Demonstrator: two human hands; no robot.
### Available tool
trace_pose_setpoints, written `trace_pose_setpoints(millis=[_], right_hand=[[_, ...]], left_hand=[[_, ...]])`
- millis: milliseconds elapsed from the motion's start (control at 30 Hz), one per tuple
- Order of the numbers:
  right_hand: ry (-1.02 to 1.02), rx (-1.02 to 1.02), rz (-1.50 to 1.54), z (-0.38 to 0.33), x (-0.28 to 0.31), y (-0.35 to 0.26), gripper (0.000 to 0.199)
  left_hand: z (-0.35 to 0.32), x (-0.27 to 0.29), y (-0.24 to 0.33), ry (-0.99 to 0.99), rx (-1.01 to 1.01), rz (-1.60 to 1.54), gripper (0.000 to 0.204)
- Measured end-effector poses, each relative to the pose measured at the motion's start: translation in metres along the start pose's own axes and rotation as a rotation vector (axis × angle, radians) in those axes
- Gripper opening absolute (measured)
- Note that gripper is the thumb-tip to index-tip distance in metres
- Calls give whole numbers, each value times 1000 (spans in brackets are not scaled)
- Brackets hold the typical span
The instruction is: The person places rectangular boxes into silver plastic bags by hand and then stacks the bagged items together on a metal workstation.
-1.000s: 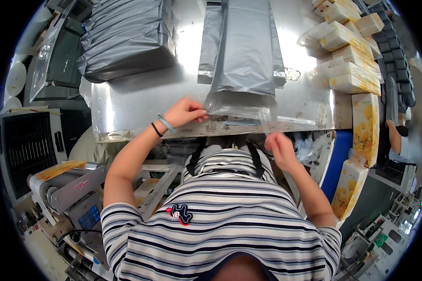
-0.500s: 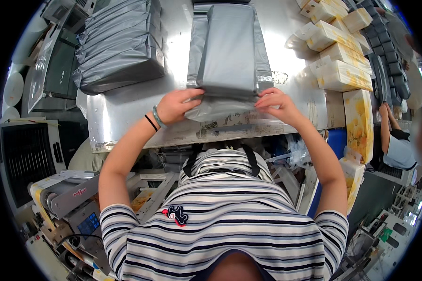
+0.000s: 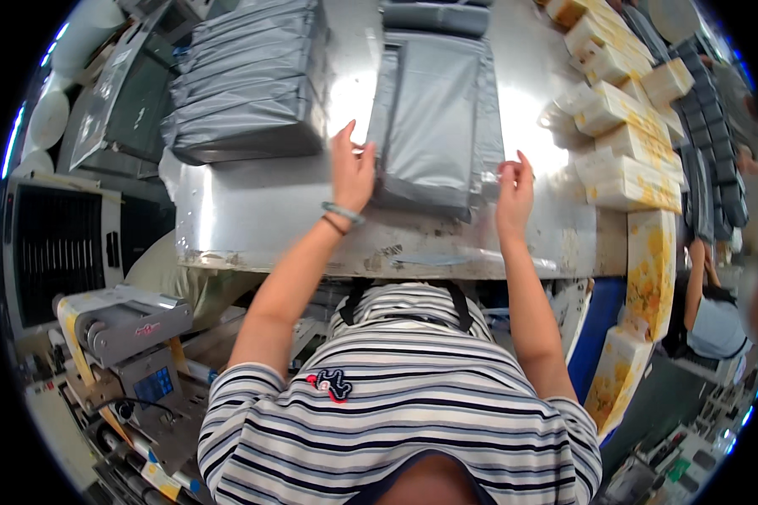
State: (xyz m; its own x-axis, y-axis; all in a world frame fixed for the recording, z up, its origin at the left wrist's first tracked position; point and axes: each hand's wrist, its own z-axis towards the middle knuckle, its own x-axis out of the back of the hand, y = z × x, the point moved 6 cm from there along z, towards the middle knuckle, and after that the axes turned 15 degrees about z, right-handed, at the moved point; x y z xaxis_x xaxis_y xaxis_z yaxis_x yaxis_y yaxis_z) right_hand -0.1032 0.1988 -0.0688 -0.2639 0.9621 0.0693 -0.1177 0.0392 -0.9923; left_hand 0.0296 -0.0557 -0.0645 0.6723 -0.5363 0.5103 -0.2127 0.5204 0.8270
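A flat package wrapped in grey plastic film (image 3: 434, 126) lies on the metal table in front of me, its near end folded under. Just off its left edge is my left hand (image 3: 353, 175), fingers stretched forward and the thumb apart, holding nothing. My right hand (image 3: 515, 200) hovers by the near right corner of the package, fingers raised and slightly curled, with nothing visible in them. Clear, crinkled film sticks out along the package's right side. Beyond it lies a roll of grey film (image 3: 436, 18).
A row of grey-wrapped packages (image 3: 244, 105) stands at the left of the metal table (image 3: 278, 194). Several white and yellow flowered cartons (image 3: 636, 181) are stacked along the right edge. A machine with a roller (image 3: 126, 328) stands lower left. Another person (image 3: 716, 320) works at far right.
Both hands have let go of the film at the package's near end and moved out to its sides. The loose near flap is now folded under. My view has shifted slightly.
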Motion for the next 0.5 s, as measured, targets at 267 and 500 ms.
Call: trace_pose_setpoints(millis=[267,500], right_hand=[[-501,-414,542,-105,-100,-2,58],[-1318,-445,94,-135,-162,-8,34]], left_hand=[[-19,80,65,-578,-348,491,97],[11,260,-24,-630,-872,1322,75]])
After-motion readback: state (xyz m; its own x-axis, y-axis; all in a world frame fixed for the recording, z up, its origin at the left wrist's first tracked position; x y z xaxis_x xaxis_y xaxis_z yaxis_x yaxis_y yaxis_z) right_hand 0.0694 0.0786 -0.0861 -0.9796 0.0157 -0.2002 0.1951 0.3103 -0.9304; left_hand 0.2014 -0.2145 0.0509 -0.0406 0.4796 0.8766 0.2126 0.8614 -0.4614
